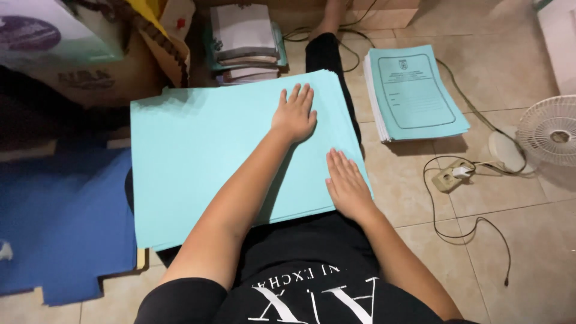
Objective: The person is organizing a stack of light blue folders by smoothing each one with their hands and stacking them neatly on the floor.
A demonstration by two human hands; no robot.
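Left hand [294, 114] lies flat, palm down, fingers spread, on the upper right part of a stack of pale blue sheets [204, 156]. Right hand [347, 186] is flat too, fingers together & pointing up-frame, pressed on the stack's right edge near its lower corner. Neither pinches anything — both just rest open on the top sheet. The stack sits across the person's lap, over black trousers, tilted a bit so its left side runs lower in frame.

L to R around it: blue mat [60, 228] on the floor at far left, partly under the stack's left edge. Up top left a cardboard box [90, 72] w/ a bag [159, 30] leaning on it. Just above the stack's top edge, a pile of books [246, 42], touching or nearly so — can't tell which. Right of the person's leg, on tan floor tiles [510, 66], a second pile of blue printed covers [414, 93], well apart from the right hand. Further right a white power strip [451, 174] w/ black cable [474, 228] looping over the tiles, and at the far right edge a white fan [549, 132], cut off by the frame.
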